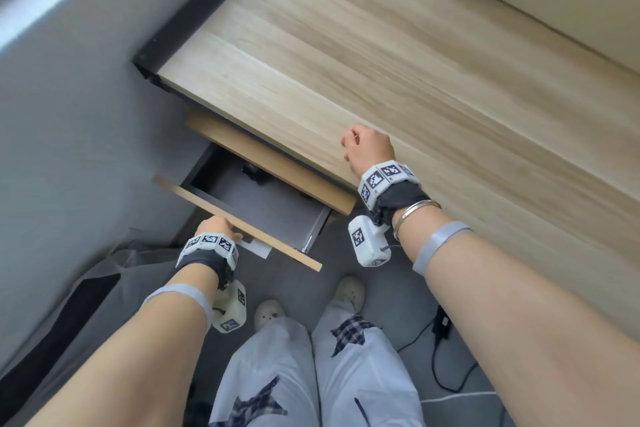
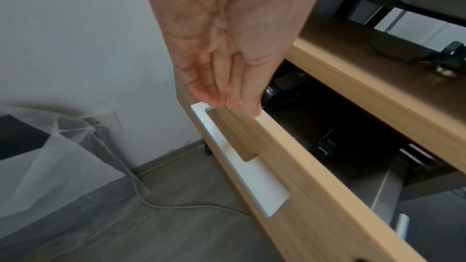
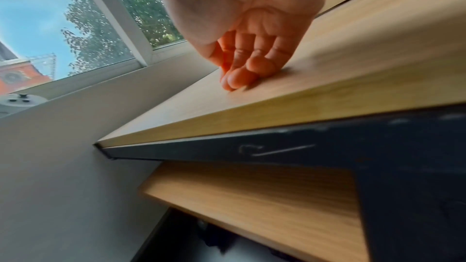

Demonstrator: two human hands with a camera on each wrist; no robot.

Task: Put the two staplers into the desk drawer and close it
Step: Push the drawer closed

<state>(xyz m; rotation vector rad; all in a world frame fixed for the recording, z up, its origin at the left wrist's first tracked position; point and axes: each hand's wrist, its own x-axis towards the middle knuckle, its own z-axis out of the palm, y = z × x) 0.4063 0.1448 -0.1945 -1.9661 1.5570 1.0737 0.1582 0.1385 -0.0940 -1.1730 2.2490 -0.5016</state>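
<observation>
The wooden drawer (image 1: 242, 224) stands pulled out below the desk top (image 1: 381, 62). My left hand (image 1: 221, 225) touches the top edge of its front with straight fingers (image 2: 242, 99), beside the white handle (image 2: 234, 158). One dark stapler (image 2: 279, 91) lies at the back of the drawer (image 2: 315, 196), also seen from the head view as a dark stapler (image 1: 251, 173). A second dark stapler-like item (image 2: 322, 146) lies further along inside. My right hand (image 1: 349, 146) rests on the desk's front edge, fingers (image 3: 252, 75) loosely curled and holding nothing.
A wooden shelf (image 1: 270, 163) juts out between desk top and drawer, with a black object (image 2: 448, 57) on it. A wall (image 1: 69, 114) is close on the left. A white cable (image 2: 176, 206) and a mesh bag (image 2: 50, 146) lie on the floor. My slippered feet (image 1: 349, 291) stand under the drawer.
</observation>
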